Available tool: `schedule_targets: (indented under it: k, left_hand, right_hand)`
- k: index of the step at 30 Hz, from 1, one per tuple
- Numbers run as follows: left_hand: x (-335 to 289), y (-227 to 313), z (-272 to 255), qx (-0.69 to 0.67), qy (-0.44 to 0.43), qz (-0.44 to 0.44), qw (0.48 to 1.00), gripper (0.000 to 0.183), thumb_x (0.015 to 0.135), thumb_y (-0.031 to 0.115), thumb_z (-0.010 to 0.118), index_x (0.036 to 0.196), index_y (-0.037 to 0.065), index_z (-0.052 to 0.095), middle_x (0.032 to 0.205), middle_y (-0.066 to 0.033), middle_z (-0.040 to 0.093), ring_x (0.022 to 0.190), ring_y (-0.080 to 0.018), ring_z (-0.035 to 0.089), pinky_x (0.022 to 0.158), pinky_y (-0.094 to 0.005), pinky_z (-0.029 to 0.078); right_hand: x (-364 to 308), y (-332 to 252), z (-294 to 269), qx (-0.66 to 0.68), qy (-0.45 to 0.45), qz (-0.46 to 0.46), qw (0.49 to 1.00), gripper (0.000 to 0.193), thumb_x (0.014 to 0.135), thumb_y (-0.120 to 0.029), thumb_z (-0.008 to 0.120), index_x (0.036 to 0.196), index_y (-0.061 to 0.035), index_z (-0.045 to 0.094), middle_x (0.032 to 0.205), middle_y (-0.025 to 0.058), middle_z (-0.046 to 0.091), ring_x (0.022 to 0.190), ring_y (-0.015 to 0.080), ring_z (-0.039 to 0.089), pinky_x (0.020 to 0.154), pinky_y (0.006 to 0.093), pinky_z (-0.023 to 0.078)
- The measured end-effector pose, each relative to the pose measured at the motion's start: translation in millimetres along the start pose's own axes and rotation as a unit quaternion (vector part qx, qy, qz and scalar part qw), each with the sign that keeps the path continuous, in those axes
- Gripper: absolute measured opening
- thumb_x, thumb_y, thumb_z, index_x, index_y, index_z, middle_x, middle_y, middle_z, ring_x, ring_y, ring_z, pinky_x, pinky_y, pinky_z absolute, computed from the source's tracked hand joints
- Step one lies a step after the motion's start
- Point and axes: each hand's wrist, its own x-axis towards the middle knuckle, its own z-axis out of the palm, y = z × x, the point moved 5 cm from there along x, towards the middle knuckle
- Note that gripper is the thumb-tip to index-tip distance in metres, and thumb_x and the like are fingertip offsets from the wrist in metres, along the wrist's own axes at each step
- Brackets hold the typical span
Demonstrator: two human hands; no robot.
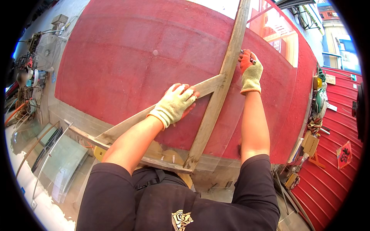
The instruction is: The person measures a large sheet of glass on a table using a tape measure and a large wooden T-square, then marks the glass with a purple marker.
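My left hand (174, 104), in a pale work glove with an orange cuff, grips the slanted brace of a large wooden square (216, 109). The square's long bar runs from near my waist to the far edge, and its short crosspiece lies close to my body. My right hand (251, 71), in a matching glove with red-orange fingers, is closed beside the long bar's right edge. It holds a small dark tool that looks like a glass cutter (253, 61), mostly hidden in the fist. Beneath lies a clear glass sheet (274, 29) with bright reflections, on a red-covered table (127, 46).
Glass panes (63, 165) lie at the lower left, near a thin curved metal rod (45, 161). Tools and buckets (38, 77) crowd the left side. Along the right edge are boxes (310, 144) and bundled items, before a red corrugated wall (331, 173).
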Motion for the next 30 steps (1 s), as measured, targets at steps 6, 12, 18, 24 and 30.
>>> schedule_targets:
  k: [6, 12, 18, 24, 30]
  left_hand:
    - [1, 2, 1, 0.009, 0.007, 0.002, 1.0, 0.043, 0.095, 0.027, 0.071, 0.135, 0.013, 0.067, 0.139, -0.0091, 0.062, 0.13, -0.0304, 0.058, 0.114, -0.0507, 0.045]
    - [1, 0, 1, 0.011, 0.003, 0.002, 1.0, 0.045, 0.094, 0.027, 0.072, 0.136, 0.013, 0.066, 0.14, -0.0093, 0.062, 0.13, -0.0305, 0.057, 0.114, -0.0507, 0.045]
    - [3, 2, 4, 0.009, -0.009, 0.01, 1.0, 0.045, 0.095, 0.028, 0.071, 0.136, 0.013, 0.066, 0.141, -0.0097, 0.061, 0.131, -0.0307, 0.057, 0.114, -0.0504, 0.045]
    - [-2, 0, 3, 0.009, -0.006, 0.003, 1.0, 0.045, 0.095, 0.028, 0.072, 0.136, 0.012, 0.066, 0.142, -0.0098, 0.061, 0.131, -0.0308, 0.057, 0.115, -0.0502, 0.045]
    - [0, -1, 1, 0.005, -0.003, 0.002, 1.0, 0.044, 0.094, 0.028, 0.072, 0.135, 0.012, 0.067, 0.14, -0.0095, 0.062, 0.13, -0.0309, 0.057, 0.115, -0.0498, 0.044]
  right_hand:
    - [1, 10, -1, 0.064, -0.008, 0.0, 0.998, 0.032, 0.108, -0.029, 0.067, 0.117, -0.0004, 0.077, 0.085, 0.0014, 0.073, 0.071, 0.0078, 0.062, 0.063, 0.0255, 0.051]
    - [4, 5, 2, 0.029, -0.005, 0.009, 1.0, 0.031, 0.108, -0.03, 0.067, 0.118, -0.0022, 0.078, 0.082, 0.0003, 0.072, 0.07, 0.0073, 0.061, 0.065, 0.0251, 0.05]
    - [8, 18, -5, -0.004, 0.006, -0.008, 1.0, 0.034, 0.108, -0.034, 0.067, 0.117, -0.0029, 0.078, 0.079, -0.0004, 0.072, 0.069, 0.0072, 0.061, 0.065, 0.0263, 0.051]
    - [0, 8, 1, 0.008, 0.001, 0.011, 1.0, 0.035, 0.108, -0.033, 0.067, 0.118, -0.0019, 0.078, 0.08, 0.0, 0.072, 0.07, 0.0072, 0.061, 0.065, 0.0263, 0.051]
    - [6, 5, 3, 0.015, -0.005, 0.017, 1.0, 0.034, 0.107, -0.031, 0.065, 0.113, -0.0002, 0.078, 0.08, 0.0006, 0.072, 0.069, 0.0081, 0.062, 0.065, 0.0272, 0.051]
